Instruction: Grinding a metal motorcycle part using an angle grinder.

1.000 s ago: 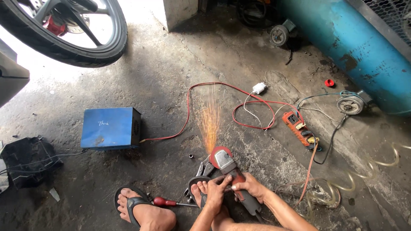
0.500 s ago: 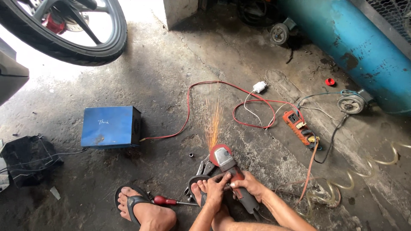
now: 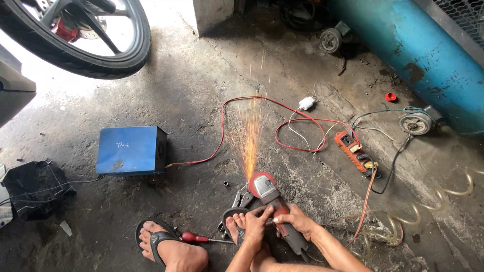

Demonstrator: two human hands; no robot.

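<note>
Both hands clamp the red angle grinder (image 3: 272, 204), left hand (image 3: 257, 226) steadying its neck and right hand (image 3: 297, 221) gripping the body, so sparks (image 3: 247, 136) fly away toward the blue box (image 3: 131, 150), with pliers (image 3: 241, 197) pinned underfoot beside it.

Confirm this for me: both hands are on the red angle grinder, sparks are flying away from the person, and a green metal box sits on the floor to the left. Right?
Not quite: the metal box is blue, not green, as the head view shows. The rest holds: the left hand and right hand are on the red angle grinder, and the sparks fly away from the person.
</note>
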